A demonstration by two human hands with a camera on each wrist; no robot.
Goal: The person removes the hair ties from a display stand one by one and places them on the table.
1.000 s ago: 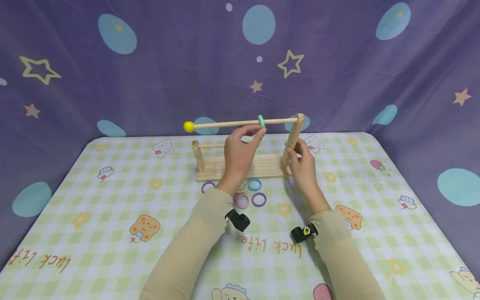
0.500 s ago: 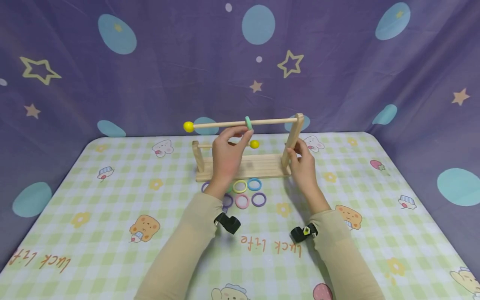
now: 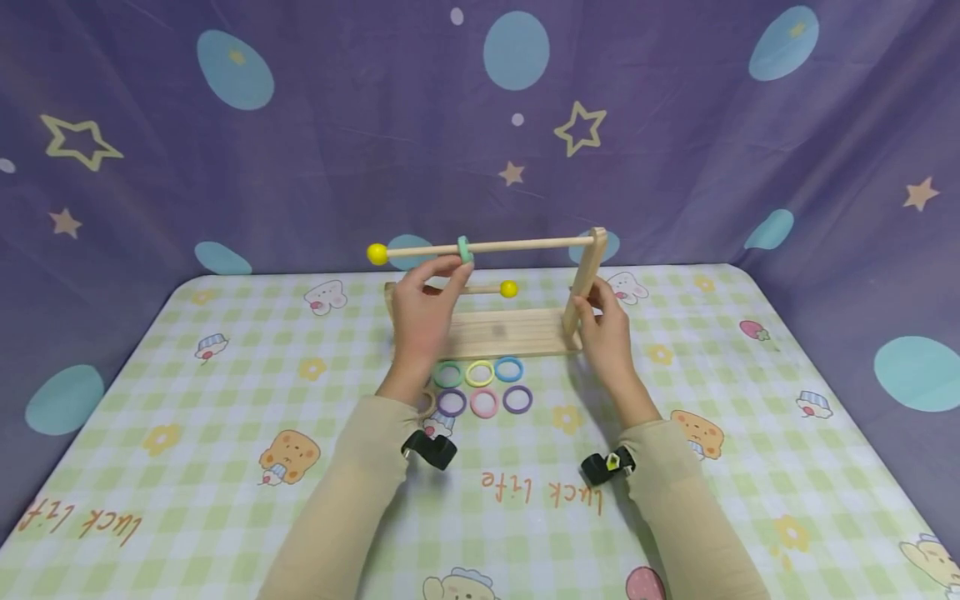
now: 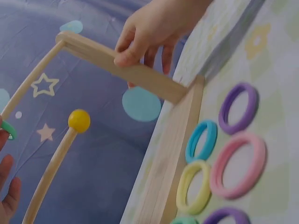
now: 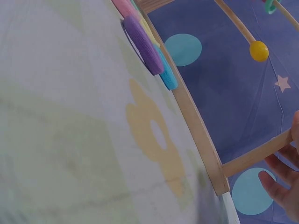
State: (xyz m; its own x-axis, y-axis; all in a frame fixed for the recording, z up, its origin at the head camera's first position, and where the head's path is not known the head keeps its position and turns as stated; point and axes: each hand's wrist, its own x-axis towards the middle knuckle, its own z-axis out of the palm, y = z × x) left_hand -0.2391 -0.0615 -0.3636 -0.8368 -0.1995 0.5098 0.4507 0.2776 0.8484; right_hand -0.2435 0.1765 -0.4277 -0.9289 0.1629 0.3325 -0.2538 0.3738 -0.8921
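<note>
A wooden rack (image 3: pixel 517 332) stands on the table, with a long upper rod (image 3: pixel 536 244) and a shorter lower rod (image 3: pixel 483 290), each tipped with a yellow ball. Around the upper rod hangs a green hair tie (image 3: pixel 464 249), left of the rod's middle. My left hand (image 3: pixel 423 312) pinches that tie at its lower edge between thumb and fingers. The right hand (image 3: pixel 606 327) grips the tall right post (image 3: pixel 587 279) of the rack, thumb on the near side. In the left wrist view the green tie (image 4: pixel 8 130) shows at the left edge.
In front of the rack lie several hair ties: blue (image 3: pixel 509 369), yellow (image 3: pixel 480 372), green (image 3: pixel 449 374), pink (image 3: pixel 484 403) and purple (image 3: pixel 517 399). A checked cloth (image 3: pixel 225 417) covers the table. Behind it hangs a purple curtain (image 3: pixel 337 150).
My left hand has slid the green hair tie leftward along the upper rod, toward its yellow ball. The right hand has stayed on the post.
</note>
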